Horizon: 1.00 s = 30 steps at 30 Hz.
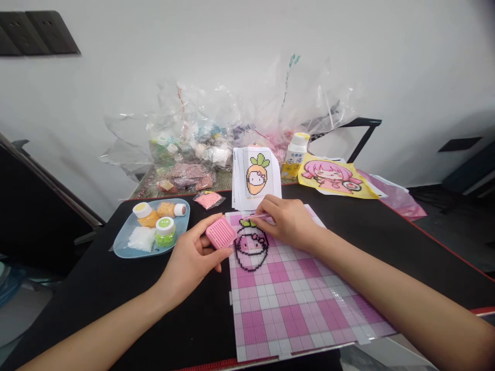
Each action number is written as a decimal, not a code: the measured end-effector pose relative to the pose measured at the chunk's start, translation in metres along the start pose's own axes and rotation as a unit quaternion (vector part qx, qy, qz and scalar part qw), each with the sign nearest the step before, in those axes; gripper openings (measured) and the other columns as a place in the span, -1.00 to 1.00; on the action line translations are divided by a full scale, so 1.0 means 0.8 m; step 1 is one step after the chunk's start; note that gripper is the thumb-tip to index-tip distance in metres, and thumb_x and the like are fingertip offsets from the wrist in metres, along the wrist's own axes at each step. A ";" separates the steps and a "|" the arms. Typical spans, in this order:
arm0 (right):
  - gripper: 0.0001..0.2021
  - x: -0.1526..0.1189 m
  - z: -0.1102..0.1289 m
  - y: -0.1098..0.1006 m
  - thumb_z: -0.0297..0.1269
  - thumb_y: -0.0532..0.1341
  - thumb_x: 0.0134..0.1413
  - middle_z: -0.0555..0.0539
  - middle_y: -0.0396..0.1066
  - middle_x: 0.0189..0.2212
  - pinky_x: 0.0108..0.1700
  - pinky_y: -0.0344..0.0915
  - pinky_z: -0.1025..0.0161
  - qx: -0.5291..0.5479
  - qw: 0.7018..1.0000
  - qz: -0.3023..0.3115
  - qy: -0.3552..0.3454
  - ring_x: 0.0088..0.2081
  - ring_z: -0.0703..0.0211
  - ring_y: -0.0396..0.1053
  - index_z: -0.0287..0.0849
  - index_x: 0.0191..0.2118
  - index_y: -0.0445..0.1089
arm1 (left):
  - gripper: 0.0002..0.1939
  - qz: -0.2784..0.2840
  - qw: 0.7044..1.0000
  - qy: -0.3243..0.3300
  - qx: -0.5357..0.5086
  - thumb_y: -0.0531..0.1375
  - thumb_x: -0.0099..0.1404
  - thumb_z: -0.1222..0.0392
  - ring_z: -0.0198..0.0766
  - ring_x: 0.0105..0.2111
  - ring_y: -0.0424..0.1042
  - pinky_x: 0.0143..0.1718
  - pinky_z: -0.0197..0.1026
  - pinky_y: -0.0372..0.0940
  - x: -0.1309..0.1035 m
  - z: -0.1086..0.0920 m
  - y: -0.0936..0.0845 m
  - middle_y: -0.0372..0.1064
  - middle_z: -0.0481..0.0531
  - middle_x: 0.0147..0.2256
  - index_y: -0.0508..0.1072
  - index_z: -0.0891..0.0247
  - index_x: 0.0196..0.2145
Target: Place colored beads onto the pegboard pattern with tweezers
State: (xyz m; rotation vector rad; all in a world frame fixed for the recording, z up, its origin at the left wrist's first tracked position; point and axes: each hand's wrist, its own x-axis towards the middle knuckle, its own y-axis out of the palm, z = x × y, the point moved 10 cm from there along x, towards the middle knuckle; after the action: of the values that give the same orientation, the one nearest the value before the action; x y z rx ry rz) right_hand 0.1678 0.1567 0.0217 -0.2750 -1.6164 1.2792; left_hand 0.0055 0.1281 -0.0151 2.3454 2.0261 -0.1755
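Step in hand, as judged: setting beads at the figure's leafy top. Right hand point(288, 220): grip pinched on a slim pink tool point(260, 216), tip at the green beads point(248, 223). Left hand point(193, 248): grip clamped on a pink slotted tray point(220, 233), held at the pegboard's left edge (slot contents too small to tell). Pegboard point(294, 319) lies on the table point(193, 335); the black bead outline point(252, 270) sits toward its far left corner, picture card point(257, 175) just beyond.

Next move seems to call for a steady tip over a bare peg, with the outline left unbrushed.

Edges and room: pegboard's near side runs along the table's near edge; overhang hard to judge. Bare table to the left, short of the blue tray point(122, 234), and to the right past the forearm. Tightest side is the far one, by the card.
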 end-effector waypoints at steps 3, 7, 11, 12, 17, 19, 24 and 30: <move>-0.68 0.000 0.000 0.000 -0.07 0.11 0.26 -0.05 0.45 -0.41 -0.51 -0.14 0.32 0.001 1.000 0.000 -0.002 -0.54 0.30 0.25 -0.19 -0.37 0.39 | -0.17 0.001 1.000 -0.001 -0.003 0.43 -0.06 0.30 -0.45 -0.62 0.28 -0.60 -0.33 0.33 0.000 0.000 0.001 0.48 -0.11 -0.42 0.25 0.40 0.16; -0.68 0.000 0.000 0.001 -0.07 0.10 0.26 -0.05 0.45 -0.40 -0.51 -0.15 0.32 0.000 1.000 0.003 0.000 -0.53 0.29 0.26 -0.19 -0.37 0.40 | -0.17 0.001 1.000 0.001 -0.004 0.43 -0.06 0.30 -0.46 -0.62 0.28 -0.60 -0.35 0.33 -0.001 -0.001 0.002 0.48 -0.10 -0.41 0.25 0.41 0.16; -0.69 -0.001 0.000 -0.001 -0.07 0.11 0.25 -0.05 0.45 -0.40 -0.51 -0.15 0.33 -0.003 1.000 -0.002 0.002 -0.53 0.29 0.26 -0.19 -0.38 0.39 | -0.17 0.000 1.000 0.000 -0.007 0.43 -0.06 0.30 -0.46 -0.62 0.28 -0.61 -0.35 0.33 -0.001 0.000 0.000 0.49 -0.10 -0.42 0.25 0.42 0.16; -0.69 -0.001 0.000 -0.002 -0.07 0.12 0.25 -0.05 0.45 -0.40 -0.51 -0.15 0.33 -0.002 1.000 -0.004 0.001 -0.53 0.29 0.27 -0.19 -0.38 0.39 | -0.17 0.000 1.000 -0.001 -0.008 0.43 -0.06 0.31 -0.47 -0.63 0.28 -0.61 -0.35 0.33 -0.001 0.000 0.000 0.49 -0.10 -0.42 0.25 0.42 0.16; -0.70 0.000 0.006 -0.003 -0.09 0.13 0.24 -0.05 0.46 -0.39 -0.51 -0.14 0.32 0.006 1.000 -0.001 -0.017 -0.52 0.29 0.27 -0.21 -0.37 0.39 | -0.17 -0.001 1.000 0.001 -0.012 0.43 -0.06 0.31 -0.47 -0.62 0.28 -0.62 -0.36 0.33 0.000 0.001 0.000 0.50 -0.09 -0.41 0.25 0.42 0.16; -0.70 0.000 0.006 -0.003 -0.09 0.13 0.24 -0.05 0.47 -0.39 -0.51 -0.14 0.32 0.002 1.000 -0.001 -0.019 -0.52 0.29 0.26 -0.21 -0.37 0.39 | -0.17 -0.001 1.000 0.003 -0.012 0.43 -0.06 0.31 -0.47 -0.62 0.28 -0.62 -0.36 0.33 0.001 0.001 0.000 0.50 -0.10 -0.41 0.25 0.42 0.16; -0.70 0.000 0.010 -0.006 -0.09 0.14 0.24 -0.03 0.46 -0.41 -0.52 -0.14 0.32 0.001 1.000 -0.012 -0.028 -0.54 0.29 0.25 -0.21 -0.38 0.39 | -0.18 -0.003 1.000 0.002 -0.012 0.42 -0.06 0.31 -0.47 -0.63 0.29 -0.61 -0.36 0.34 0.001 0.000 -0.001 0.50 -0.11 -0.43 0.26 0.42 0.16; -0.71 -0.001 0.010 -0.006 -0.09 0.16 0.23 -0.03 0.46 -0.42 -0.52 -0.15 0.32 0.002 0.999 -0.013 -0.032 -0.53 0.30 0.25 -0.21 -0.38 0.39 | -0.17 -0.001 1.000 0.005 -0.014 0.43 -0.07 0.32 -0.47 -0.63 0.29 -0.62 -0.36 0.33 0.000 0.000 0.000 0.49 -0.12 -0.43 0.26 0.42 0.16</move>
State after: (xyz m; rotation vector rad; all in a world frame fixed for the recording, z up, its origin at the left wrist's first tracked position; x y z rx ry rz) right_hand 0.1638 0.1494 0.0262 -0.2124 -1.6665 1.2833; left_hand 0.0052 0.1281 -0.0148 2.3330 2.0219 -0.1332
